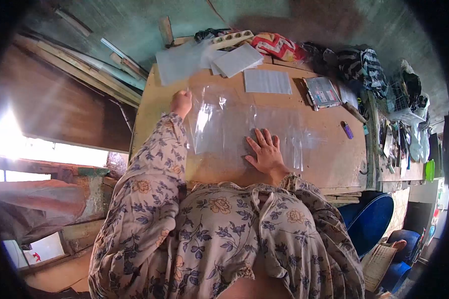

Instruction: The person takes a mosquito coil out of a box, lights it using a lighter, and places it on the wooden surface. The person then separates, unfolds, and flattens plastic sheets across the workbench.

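A clear plastic sheet [229, 132] lies spread over the wooden table [329, 159], with light glinting off its folds. My left hand [181, 103] is closed on the sheet's far left corner, near the table's left side. Flat on the right part of the plastic rests my right hand [265, 152], its fingers spread. Beyond the sheet are a stack of translucent white sheets [238, 60] and a separate pale rectangular sheet [267, 81].
A flat box [322, 92] and a purple lighter [347, 130] lie on the table's right side. Bundled cloths [279, 47] line the back edge. Tools [393, 144] stand farther right, above a blue barrel [369, 219]. Wooden planks [80, 72] lean at the left.
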Motion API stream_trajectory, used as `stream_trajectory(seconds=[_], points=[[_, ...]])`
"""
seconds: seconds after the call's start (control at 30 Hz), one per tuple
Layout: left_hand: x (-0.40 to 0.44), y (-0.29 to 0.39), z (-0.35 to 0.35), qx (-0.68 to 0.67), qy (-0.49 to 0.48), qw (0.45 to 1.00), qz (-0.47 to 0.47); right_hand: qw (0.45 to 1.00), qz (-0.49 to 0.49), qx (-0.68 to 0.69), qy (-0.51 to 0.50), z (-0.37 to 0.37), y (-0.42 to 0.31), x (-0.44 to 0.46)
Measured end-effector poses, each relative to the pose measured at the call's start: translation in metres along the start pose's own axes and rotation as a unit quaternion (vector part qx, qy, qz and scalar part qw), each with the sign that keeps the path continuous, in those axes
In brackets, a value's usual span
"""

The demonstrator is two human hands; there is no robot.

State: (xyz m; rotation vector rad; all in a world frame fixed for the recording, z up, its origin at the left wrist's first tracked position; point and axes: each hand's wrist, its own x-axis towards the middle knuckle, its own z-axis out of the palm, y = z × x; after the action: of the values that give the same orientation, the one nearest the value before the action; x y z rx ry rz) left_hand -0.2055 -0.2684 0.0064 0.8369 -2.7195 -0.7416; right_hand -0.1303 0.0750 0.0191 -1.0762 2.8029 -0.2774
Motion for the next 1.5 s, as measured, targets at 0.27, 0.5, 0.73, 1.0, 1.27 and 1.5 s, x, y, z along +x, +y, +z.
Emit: stream_trajectory(seconds=[0.27, 0.5, 0.73, 1.0, 1.27, 1.5], points=[[-0.011, 0.046, -0.121, -0.026, 0.137, 0.980, 0.141, 1.000, 0.000, 0.012, 0.002, -0.001, 0.006, -0.001], [-0.027, 0.103, -0.170, -0.296, 0.036, 0.908, 0.294, 0.917, 0.004, 0.368, 0.153, -0.035, 0.020, 0.071], [-0.054, 0.171, -0.144, -0.384, -0.151, 0.855, 0.315, 0.861, -0.202, 0.356, 0.302, -0.187, -0.004, 0.117], [-0.067, 0.197, -0.138, -0.462, -0.222, 0.828, 0.230, 0.867, -0.110, 0.476, 0.100, -0.220, 0.013, 0.096], [-0.102, 0.225, -0.107, -0.421, -0.153, 0.837, 0.314, 0.863, -0.040, 0.484, 0.138, -0.239, 0.004, 0.073], [-0.110, 0.225, -0.089, -0.343, -0.180, 0.872, 0.299, 0.816, 0.033, 0.563, 0.126, -0.246, 0.013, 0.052]])
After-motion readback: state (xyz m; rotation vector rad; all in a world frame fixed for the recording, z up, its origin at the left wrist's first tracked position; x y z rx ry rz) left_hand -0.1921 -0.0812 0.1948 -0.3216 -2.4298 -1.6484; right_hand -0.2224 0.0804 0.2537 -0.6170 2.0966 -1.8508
